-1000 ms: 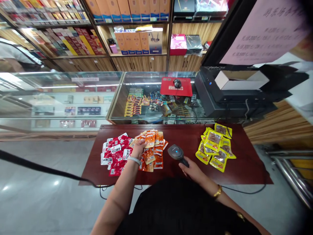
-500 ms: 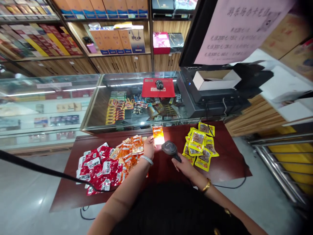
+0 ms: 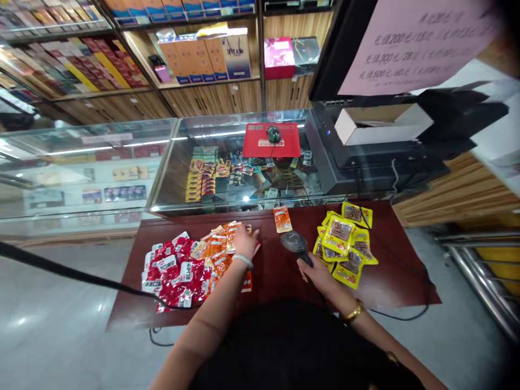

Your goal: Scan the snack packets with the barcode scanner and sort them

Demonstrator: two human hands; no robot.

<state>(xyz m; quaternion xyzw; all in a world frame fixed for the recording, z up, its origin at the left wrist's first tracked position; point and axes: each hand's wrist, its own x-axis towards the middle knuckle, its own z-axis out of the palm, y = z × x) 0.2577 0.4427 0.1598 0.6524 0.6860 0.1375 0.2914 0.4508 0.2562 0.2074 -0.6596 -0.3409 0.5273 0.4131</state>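
Note:
My right hand [image 3: 316, 272] grips the handle of a dark barcode scanner [image 3: 295, 242] held just above the dark red table [image 3: 390, 281]. My left hand [image 3: 244, 241] rests on the pile of orange snack packets [image 3: 219, 248]; its fingers are bent down onto them. A single orange packet [image 3: 282, 219] lies flat on the table beyond the scanner head. Left of the orange pile lies a heap of red packets [image 3: 175, 270]. Several yellow packets [image 3: 343, 242] are stacked to the right of the scanner.
A glass display counter [image 3: 203, 162] stands behind the table, with a red mat and mouse [image 3: 273, 135] on top. A black register with a white box [image 3: 382, 130] is at the right. A black cable [image 3: 73, 273] crosses the left. Shelves of boxed goods line the back.
The orange packet that my left hand held in front of the scanner now lies on the table beyond it. My left hand has gone back to the orange pile.

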